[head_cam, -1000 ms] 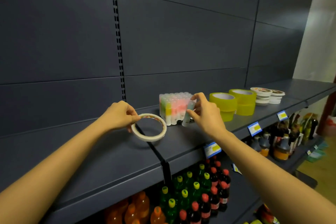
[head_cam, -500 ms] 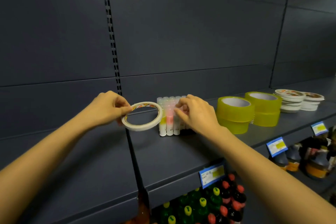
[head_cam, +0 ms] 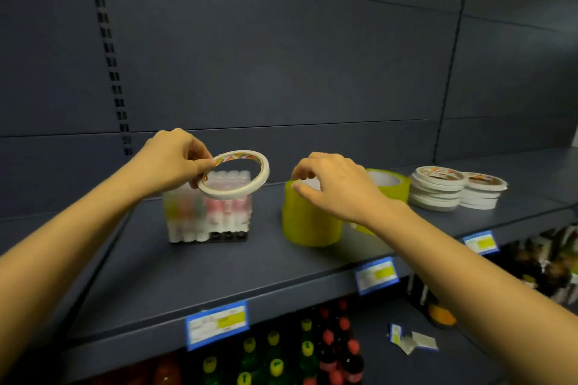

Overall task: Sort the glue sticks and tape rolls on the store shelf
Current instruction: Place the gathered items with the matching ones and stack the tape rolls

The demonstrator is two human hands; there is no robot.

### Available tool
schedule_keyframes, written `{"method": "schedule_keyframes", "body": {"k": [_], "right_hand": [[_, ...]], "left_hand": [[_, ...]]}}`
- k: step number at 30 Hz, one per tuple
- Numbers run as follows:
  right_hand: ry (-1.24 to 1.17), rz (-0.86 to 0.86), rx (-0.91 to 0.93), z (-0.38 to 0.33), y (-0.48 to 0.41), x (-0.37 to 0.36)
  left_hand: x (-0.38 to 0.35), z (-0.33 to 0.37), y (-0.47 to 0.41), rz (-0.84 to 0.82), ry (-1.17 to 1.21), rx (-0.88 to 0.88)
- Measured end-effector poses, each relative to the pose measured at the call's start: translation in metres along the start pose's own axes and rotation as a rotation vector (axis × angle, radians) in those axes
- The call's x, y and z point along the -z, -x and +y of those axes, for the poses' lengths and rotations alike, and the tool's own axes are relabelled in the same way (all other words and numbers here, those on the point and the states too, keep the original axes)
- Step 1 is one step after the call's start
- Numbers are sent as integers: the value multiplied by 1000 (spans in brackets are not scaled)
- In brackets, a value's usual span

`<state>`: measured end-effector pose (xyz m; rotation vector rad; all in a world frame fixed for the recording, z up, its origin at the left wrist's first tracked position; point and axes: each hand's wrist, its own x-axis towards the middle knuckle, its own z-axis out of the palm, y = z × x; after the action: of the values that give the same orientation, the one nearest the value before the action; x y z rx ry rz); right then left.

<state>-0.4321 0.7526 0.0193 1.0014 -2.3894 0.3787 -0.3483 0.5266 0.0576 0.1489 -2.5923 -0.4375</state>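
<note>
Two kinds of tape share the dark grey shelf with a wrapped block of glue sticks, which stands upright left of centre, white tubes with yellow and pink bands. The left hand pinches a thin white tape roll by its rim, fingers and thumb closed on it, holding the ring tilted in the air in front of the block's top. The right hand is over the near yellow tape roll, fingers curled at its upper rim; blur hides whether they grip it. A second yellow roll sits just behind, partly covered by that hand, and two stacks of thin white rolls lie flat further right. Price labels on the shelf edge are too smeared to read. Below, bottles with yellow and red caps are cut off by the frame. Dark panels form the back wall.
</note>
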Motion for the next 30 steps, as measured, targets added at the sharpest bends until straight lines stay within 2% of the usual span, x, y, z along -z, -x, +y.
{"method": "schedule_keyframes", "body": {"k": [9,15,24,30], "right_hand": [[44,-20,-50,151,59,53],[68,-28,-140,236,83,66],[153,-12,-292,345,96,79],[155,3,-320,395,93,80]], "left_hand": [[-86,144,-46,-1,45,-64],[-136,224,-81,-70,81,-110],[-211,321,-152,-164,17,-244],[-265,365,-184,-177,-87,-272]]}}
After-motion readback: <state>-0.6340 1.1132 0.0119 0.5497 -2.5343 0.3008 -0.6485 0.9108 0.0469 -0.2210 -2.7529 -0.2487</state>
